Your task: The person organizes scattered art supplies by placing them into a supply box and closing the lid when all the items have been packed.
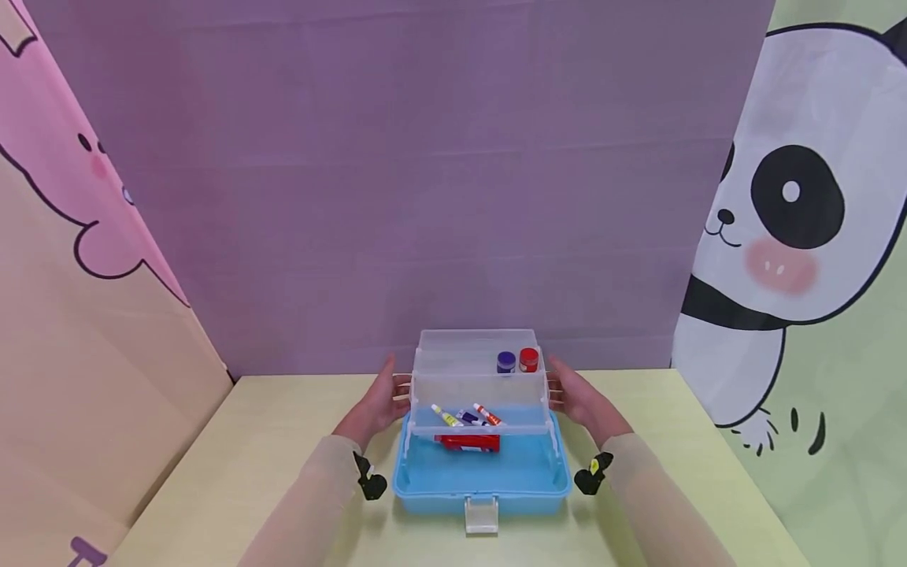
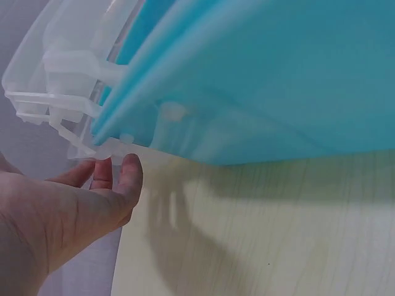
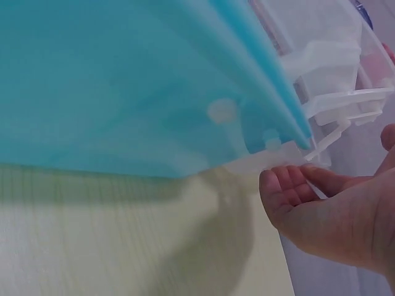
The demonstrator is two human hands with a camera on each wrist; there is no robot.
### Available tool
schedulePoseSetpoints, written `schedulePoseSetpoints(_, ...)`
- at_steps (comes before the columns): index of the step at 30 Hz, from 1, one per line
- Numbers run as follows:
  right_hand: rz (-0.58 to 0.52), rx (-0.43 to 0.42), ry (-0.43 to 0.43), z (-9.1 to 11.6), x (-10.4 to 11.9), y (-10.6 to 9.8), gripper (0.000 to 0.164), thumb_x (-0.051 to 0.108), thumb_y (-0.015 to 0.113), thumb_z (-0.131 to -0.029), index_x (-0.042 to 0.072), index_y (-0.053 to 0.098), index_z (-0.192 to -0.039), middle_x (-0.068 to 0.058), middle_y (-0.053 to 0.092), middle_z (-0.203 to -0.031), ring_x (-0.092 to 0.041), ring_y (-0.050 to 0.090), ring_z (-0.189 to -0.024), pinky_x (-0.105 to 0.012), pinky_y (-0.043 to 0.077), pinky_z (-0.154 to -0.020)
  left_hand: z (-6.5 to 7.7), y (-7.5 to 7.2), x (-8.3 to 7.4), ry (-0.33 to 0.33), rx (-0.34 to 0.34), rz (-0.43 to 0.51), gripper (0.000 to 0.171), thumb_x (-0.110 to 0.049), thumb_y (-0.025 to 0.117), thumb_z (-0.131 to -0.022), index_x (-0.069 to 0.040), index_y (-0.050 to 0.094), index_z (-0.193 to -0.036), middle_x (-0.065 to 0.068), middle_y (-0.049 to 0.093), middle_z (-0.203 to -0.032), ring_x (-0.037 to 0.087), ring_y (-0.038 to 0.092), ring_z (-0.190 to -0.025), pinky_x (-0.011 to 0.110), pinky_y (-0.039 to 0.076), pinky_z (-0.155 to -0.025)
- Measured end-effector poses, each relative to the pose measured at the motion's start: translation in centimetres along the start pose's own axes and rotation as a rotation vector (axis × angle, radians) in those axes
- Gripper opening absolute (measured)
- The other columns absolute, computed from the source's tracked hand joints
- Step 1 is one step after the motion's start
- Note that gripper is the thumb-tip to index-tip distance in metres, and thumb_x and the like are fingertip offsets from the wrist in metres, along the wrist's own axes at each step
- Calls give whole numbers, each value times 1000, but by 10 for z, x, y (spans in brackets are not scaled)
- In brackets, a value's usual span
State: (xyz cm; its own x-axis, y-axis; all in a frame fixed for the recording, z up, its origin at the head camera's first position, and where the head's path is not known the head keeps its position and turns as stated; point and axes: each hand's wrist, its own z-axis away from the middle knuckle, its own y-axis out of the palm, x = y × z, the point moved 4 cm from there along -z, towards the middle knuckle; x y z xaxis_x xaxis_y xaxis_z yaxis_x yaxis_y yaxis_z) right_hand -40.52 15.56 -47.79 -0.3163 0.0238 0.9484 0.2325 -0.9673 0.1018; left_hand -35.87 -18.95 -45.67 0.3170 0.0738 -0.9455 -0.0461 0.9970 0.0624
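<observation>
A blue storage box [image 1: 489, 502] stands on the table with its translucent trays [image 1: 460, 390] raised toward the back. In the upper tray are a purple-lidded jar [image 1: 506, 362] and a red-lidded jar [image 1: 528, 360]. Yellow [image 1: 445, 415], purple [image 1: 471, 418] and orange-red tubes [image 1: 487, 414] show through the lower tray, above a red packet [image 1: 468, 443]. My left hand [image 1: 383, 400] is at the box's left rear side, fingertips by the translucent lid's edge [image 2: 99, 150]. The right hand [image 1: 581, 398] mirrors it, with fingers [image 3: 290, 185] at the edge on that side.
The pale wooden table [image 1: 283, 472] extends to both sides of the box. Behind it hangs a purple backdrop [image 1: 453, 197], and printed panels stand left and right, one bearing a panda [image 1: 850, 268]. A white clasp [image 1: 482, 516] hangs down at the box front.
</observation>
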Motion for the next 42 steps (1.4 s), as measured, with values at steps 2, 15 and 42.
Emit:
schedulePoseSetpoints(2, 4, 20, -26, 1, 3, 0, 72, 57, 33, -101, -1, 37, -141, -20, 44, -132, -35, 45, -117, -43, 42, -100, -1, 0, -3, 16, 2, 6, 84, -68, 22, -96, 0, 38, -144, 22, 44, -133, 34, 51, -115, 43, 44, -101)
schedulePoseSetpoints(15, 53, 97, -145, 7, 20, 0, 76, 59, 28, -101, -2, 32, -146, -23, 38, -141, -41, 38, -129, -54, 28, -110, 4, 2, -26, 68, 0, -32, 83, -66, 20, -98, 2, 38, -142, 21, 43, -130, 37, 50, -117, 44, 42, -103)
schedulePoseSetpoints(42, 45, 113, -248, 28, 33, 7, 72, 60, 28, -100, 10, 25, -152, -18, 26, -151, -43, 24, -137, -61, 18, -111, 20, 8, -38, 209, 89, -11, 91, -79, 31, -86, -14, 29, -151, 24, 36, -137, 41, 39, -131, 55, 35, -105)
